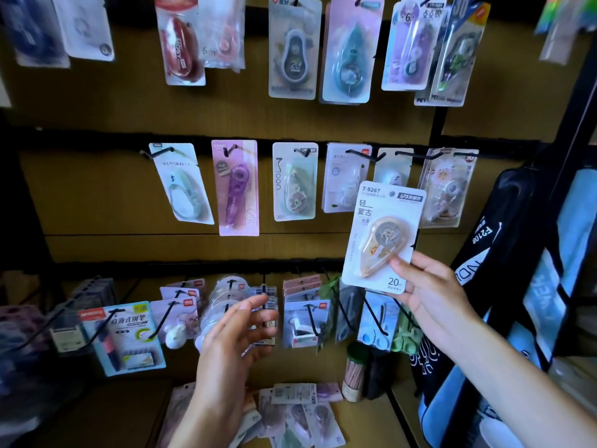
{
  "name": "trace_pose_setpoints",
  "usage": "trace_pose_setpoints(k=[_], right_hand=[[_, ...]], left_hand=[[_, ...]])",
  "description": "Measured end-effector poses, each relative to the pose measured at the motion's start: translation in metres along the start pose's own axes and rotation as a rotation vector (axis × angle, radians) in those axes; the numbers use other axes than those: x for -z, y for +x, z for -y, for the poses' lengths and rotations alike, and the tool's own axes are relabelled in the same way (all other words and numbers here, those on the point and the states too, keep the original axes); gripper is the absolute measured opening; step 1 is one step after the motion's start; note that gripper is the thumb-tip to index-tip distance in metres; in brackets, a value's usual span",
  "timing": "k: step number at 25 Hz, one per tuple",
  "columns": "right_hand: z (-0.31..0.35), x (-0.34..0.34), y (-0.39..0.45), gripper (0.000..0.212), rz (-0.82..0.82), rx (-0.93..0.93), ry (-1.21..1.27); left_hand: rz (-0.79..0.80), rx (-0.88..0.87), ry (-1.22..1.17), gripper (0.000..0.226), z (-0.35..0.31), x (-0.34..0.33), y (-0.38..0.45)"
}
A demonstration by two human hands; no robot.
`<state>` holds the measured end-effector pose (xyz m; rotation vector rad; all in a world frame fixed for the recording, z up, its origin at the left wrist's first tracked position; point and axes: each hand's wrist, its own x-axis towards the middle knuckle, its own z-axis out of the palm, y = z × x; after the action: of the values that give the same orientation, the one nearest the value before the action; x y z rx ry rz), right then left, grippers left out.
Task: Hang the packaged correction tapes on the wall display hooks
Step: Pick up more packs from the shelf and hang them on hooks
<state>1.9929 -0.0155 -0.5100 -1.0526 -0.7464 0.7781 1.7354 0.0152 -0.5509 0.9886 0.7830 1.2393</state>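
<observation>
I see the white carded correction tape (382, 236) raised in front of the wall display, pinched at its lower right corner by the right hand (426, 294), thumb on the face of the card and the other fingers behind it; the card tilts slightly and its top edge sits just below the middle rail's hooks (408, 154). Just above the grip, partly covered by the held card, hangs a pale pack (392, 168), with a floral pack (447, 189) up and to the right. Left of the grip and lower, my left hand (240, 331) hovers with fingers spread and relaxed, holding nothing, in front of the bottom row of hung packs (302, 318). Well below both hands, a loose heap of packaged tapes (300, 412) lies on the brown shelf (368, 425). To the right of the grip stands a dark bag with blue panels (523, 286).
</observation>
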Motion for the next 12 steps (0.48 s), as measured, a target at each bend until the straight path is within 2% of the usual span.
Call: trace_pose_setpoints(k=[3, 9, 12], right_hand=[[0.004, 0.01, -0.002, 0.029, -0.015, 0.019, 0.019], [0.023, 0.057, 0.004, 0.018, -0.156, 0.066, 0.051], [0.031, 0.08, 0.007, 0.019, -0.211, 0.084, 0.052]], left_hand=[[0.019, 0.008, 0.018, 0.032, 0.004, -0.003, 0.001], [0.048, 0.036, 0.028, 0.032, 0.008, -0.007, 0.003], [0.059, 0.049, 0.036, 0.032, 0.009, -0.01, 0.003]])
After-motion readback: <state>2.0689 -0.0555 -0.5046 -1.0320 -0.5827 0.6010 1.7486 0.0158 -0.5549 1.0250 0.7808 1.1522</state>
